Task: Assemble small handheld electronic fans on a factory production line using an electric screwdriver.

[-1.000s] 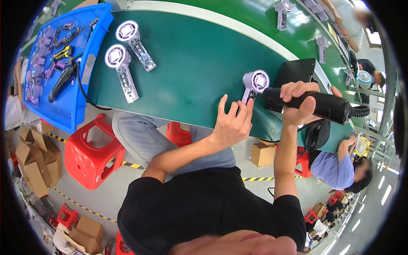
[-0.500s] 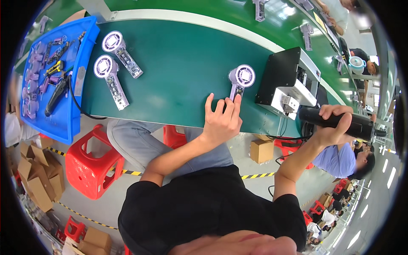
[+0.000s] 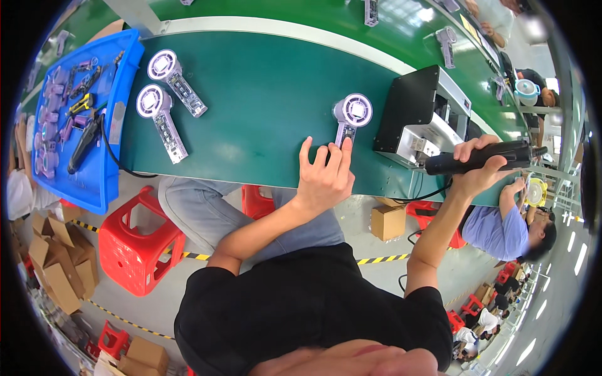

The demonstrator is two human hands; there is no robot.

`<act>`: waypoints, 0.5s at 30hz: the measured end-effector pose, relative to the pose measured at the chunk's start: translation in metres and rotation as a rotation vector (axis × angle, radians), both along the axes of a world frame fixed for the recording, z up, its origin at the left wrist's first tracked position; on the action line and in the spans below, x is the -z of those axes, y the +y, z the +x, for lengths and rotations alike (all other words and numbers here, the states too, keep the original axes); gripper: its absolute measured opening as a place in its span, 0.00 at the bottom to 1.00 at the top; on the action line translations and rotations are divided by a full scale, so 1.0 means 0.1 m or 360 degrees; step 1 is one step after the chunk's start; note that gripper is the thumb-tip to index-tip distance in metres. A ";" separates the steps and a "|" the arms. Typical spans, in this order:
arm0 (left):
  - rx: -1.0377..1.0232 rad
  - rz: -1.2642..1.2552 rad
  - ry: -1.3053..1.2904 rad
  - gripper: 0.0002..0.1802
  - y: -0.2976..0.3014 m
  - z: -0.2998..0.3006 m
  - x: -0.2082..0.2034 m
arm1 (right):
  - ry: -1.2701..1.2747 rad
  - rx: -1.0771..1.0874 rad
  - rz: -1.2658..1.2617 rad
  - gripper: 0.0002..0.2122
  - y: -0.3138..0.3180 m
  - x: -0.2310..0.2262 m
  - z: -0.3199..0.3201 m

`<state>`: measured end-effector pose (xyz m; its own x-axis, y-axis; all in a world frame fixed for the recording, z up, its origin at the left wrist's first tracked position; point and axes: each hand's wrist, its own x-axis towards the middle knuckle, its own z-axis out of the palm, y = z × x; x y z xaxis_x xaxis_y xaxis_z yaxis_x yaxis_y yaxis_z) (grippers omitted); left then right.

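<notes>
My left hand (image 3: 325, 178) lies at the table's near edge with its fingers spread. Its fingertips touch the lower handle of a light purple handheld fan (image 3: 352, 113), whose inner circuit board shows; the handle's end is hidden by the fingers. My right hand (image 3: 480, 169) is wrapped round a black electric screwdriver (image 3: 451, 163), held up in the air at the right, its tip pointing right. Just beyond the screwdriver stands a black and silver box-shaped machine (image 3: 417, 113). Two more opened handheld fans, an upper one (image 3: 177, 81) and a lower one (image 3: 162, 122), lie at the table's left.
A blue bin (image 3: 113, 150) at the far left holds purple parts, tools and a black driver with a cable. Red stools (image 3: 138, 244) and cardboard boxes (image 3: 387, 222) stand on the floor below. A co-worker in a light blue shirt (image 3: 495, 232) sits at the right.
My right hand has brought the screwdriver left and slightly upward, closer to the machine. My left hand keeps its place at the fan's handle. The whole view has shifted slightly.
</notes>
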<state>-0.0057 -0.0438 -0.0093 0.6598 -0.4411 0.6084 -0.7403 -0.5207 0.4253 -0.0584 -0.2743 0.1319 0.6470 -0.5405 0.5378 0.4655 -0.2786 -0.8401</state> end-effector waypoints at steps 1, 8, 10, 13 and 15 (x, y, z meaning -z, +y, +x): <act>-0.0002 0.0007 -0.0006 0.31 0.00 0.01 0.00 | -0.0009 -0.0028 0.0020 0.28 0.10 0.02 0.02; -0.0009 -0.0001 -0.0036 0.30 -0.01 0.01 0.02 | -0.0152 -0.0365 -0.0056 0.18 0.79 0.00 0.52; -0.0023 0.0003 -0.0042 0.30 0.00 0.01 0.03 | -0.0167 -0.0443 -0.0039 0.14 0.96 0.04 0.73; 0.0010 0.0002 -0.0013 0.30 0.01 0.00 0.03 | -0.0165 -0.0466 -0.0082 0.12 0.99 0.17 0.87; 0.0005 0.0006 -0.0021 0.31 0.01 0.02 0.02 | -0.0144 -0.0466 -0.0107 0.11 1.03 0.19 0.91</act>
<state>-0.0040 -0.0423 -0.0117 0.6504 -0.4454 0.6154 -0.7474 -0.5199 0.4136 0.0325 -0.1710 0.1133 0.7176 -0.2996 0.6287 0.6063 -0.1755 -0.7757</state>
